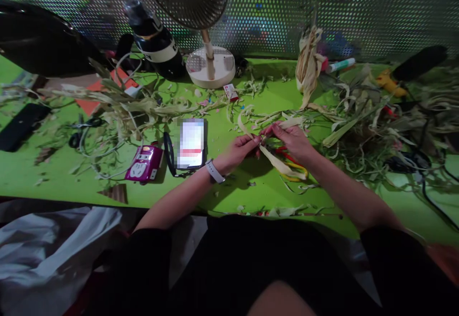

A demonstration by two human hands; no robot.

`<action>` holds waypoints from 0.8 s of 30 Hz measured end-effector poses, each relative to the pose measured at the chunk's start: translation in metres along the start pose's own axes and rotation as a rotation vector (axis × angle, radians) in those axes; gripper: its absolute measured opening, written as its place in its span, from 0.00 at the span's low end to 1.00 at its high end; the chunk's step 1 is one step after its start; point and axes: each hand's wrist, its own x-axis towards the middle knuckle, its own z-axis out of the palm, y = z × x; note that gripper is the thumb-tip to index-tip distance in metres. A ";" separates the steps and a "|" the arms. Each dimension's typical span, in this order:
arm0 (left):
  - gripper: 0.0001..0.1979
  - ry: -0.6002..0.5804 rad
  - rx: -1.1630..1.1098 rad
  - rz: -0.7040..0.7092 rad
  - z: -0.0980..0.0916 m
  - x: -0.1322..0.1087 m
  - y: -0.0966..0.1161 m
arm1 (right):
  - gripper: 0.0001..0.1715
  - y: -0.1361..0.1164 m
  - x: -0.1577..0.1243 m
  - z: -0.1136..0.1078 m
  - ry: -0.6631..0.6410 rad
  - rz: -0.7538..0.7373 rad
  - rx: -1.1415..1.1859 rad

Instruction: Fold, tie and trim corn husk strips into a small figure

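Note:
Over the green tabletop, my left hand (240, 151) pinches a pale strip of dried corn husk (281, 164). One end of the strip curls up past my fingers; the broader end hangs down to the right. My right hand (292, 140) meets the left at the same spot, thumb and fingers closed on the husk. The exact point of contact is small and partly hidden by fingertips. Beneath the hanging end lies a tool with red and yellow handles (300, 172), its kind partly covered. A bundle of dried husks (308, 62) stands behind my right hand.
Left of my hands lie a lit phone (191, 144), a purple power socket (144, 163) with a white cable, and small scissors (77, 136). Behind stand a fan (211, 67) and a dark bottle (158, 43). Husk scraps (369, 125) and a yellow glue gun (390, 82) are at right.

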 end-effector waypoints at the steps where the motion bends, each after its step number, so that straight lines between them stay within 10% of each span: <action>1: 0.11 0.032 -0.088 -0.001 0.000 0.000 0.001 | 0.18 0.000 0.001 -0.002 0.028 0.023 0.039; 6: 0.09 0.166 -0.354 0.101 -0.003 0.005 0.006 | 0.06 0.005 0.000 -0.002 0.199 0.217 0.145; 12: 0.15 0.215 -0.327 0.156 -0.002 0.007 -0.003 | 0.08 0.002 -0.021 0.029 -0.176 0.325 0.179; 24: 0.16 0.225 -0.120 0.209 -0.011 0.007 -0.002 | 0.25 0.004 -0.021 0.021 -0.312 0.328 -0.010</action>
